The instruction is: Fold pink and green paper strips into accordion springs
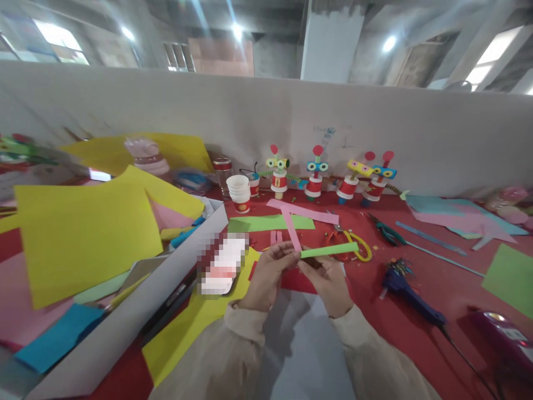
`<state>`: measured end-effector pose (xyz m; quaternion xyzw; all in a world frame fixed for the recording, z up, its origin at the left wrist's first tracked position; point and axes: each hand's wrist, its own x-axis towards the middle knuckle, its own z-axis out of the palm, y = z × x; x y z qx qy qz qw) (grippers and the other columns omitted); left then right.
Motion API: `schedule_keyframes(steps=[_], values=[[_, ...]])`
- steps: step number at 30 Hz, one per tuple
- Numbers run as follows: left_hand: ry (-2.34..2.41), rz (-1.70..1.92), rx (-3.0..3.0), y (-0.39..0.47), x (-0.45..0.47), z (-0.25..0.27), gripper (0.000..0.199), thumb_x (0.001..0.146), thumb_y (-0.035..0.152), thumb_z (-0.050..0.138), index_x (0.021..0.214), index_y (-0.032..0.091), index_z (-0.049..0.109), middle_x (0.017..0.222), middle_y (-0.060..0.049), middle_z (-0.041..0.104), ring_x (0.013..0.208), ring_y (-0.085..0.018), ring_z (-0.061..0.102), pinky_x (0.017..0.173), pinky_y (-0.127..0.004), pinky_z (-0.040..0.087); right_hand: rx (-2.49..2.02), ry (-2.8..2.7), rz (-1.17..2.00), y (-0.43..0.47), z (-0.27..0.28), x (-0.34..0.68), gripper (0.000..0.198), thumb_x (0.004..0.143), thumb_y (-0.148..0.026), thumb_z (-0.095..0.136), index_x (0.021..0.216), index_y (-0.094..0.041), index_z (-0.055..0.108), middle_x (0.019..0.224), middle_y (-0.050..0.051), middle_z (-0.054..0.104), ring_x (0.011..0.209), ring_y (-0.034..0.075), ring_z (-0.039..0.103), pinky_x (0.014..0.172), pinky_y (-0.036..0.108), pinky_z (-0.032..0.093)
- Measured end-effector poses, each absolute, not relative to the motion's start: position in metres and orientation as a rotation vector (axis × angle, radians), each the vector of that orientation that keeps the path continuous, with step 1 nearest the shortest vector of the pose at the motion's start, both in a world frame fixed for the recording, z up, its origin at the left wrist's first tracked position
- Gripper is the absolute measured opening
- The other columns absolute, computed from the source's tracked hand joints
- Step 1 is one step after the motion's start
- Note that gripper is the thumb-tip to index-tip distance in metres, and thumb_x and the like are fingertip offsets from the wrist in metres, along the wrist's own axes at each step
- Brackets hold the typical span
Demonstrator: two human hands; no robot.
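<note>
My left hand [270,269] is closed, its thumb and fingers pinching the place where a pink paper strip [292,230] and a light green paper strip [331,250] meet. The pink one points away from me; the green one reaches out to the right. My right hand [328,280] is closed on the green strip near that same end, its fingertips partly hidden. Behind the hands lies another pink strip [312,212], on the table over a wider green paper piece [250,224]. Scissors with yellow handles [366,249] lie just beyond the green strip's tip.
Paper-cup figures [278,180] stand along the white partition [250,111], beside stacked paper cups [239,191]. A blurred phone [225,264] and a white box [166,289] with coloured paper are left. Right are pliers [387,230], a blue glue gun [410,294] and paper sheets [458,214].
</note>
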<state>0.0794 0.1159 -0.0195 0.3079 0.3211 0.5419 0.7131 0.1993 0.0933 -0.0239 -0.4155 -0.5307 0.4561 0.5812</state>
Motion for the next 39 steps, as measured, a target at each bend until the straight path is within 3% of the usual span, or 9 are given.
schedule_keyframes(steps=[2, 7, 18, 29, 39], values=[[0.663, 1.175, 0.696, 0.115, 0.08, -0.021, 0.028, 0.063, 0.019, 0.074, 0.089, 0.015, 0.066, 0.08, -0.003, 0.066, 0.07, -0.01, 0.059, 0.068, -0.022, 0.045, -0.982, -1.232, 1.035, 0.093, -0.025, 0.199, 0.02, 0.07, -0.024, 0.065, 0.09, -0.022, 0.067, 0.091, 0.005, 0.069, 0.085, 0.021, 0.063, 0.081, 0.037, 0.05], [0.666, 1.172, 0.706, 0.115, 0.082, -0.027, 0.015, 0.063, 0.019, 0.073, 0.076, 0.014, 0.068, 0.068, 0.0, 0.062, 0.059, -0.007, 0.053, 0.06, -0.019, 0.043, -1.051, -1.224, 0.948, 0.092, -0.025, 0.198, 0.015, 0.071, -0.022, 0.064, 0.085, -0.021, 0.062, 0.078, 0.003, 0.066, 0.071, 0.018, 0.063, 0.07, 0.032, 0.051], [0.697, 1.166, 0.739, 0.111, 0.087, -0.02, 0.017, 0.066, 0.021, 0.071, 0.081, 0.016, 0.068, 0.075, -0.001, 0.065, 0.07, -0.011, 0.057, 0.07, -0.022, 0.043, -1.122, -1.231, 0.843, 0.091, -0.024, 0.196, 0.011, 0.079, -0.031, 0.057, 0.078, -0.021, 0.059, 0.07, 0.001, 0.062, 0.065, 0.016, 0.058, 0.061, 0.028, 0.047], [0.734, 1.174, 0.75, 0.11, 0.087, -0.021, 0.027, 0.06, 0.024, 0.075, 0.085, 0.016, 0.068, 0.074, -0.002, 0.066, 0.066, -0.012, 0.057, 0.066, -0.024, 0.042, -1.199, -1.295, 0.742, 0.093, -0.029, 0.199, 0.012, 0.081, -0.032, 0.054, 0.076, -0.021, 0.058, 0.07, 0.0, 0.06, 0.064, 0.015, 0.055, 0.06, 0.026, 0.044], [0.802, 1.214, 0.833, 0.113, 0.084, -0.021, 0.016, 0.062, 0.025, 0.073, 0.074, 0.015, 0.069, 0.068, -0.001, 0.065, 0.065, -0.011, 0.055, 0.066, -0.024, 0.042, -1.165, -1.324, 0.847, 0.094, -0.021, 0.205, 0.016, 0.078, -0.035, 0.057, 0.073, -0.02, 0.057, 0.064, -0.001, 0.058, 0.058, 0.014, 0.052, 0.056, 0.025, 0.041]])
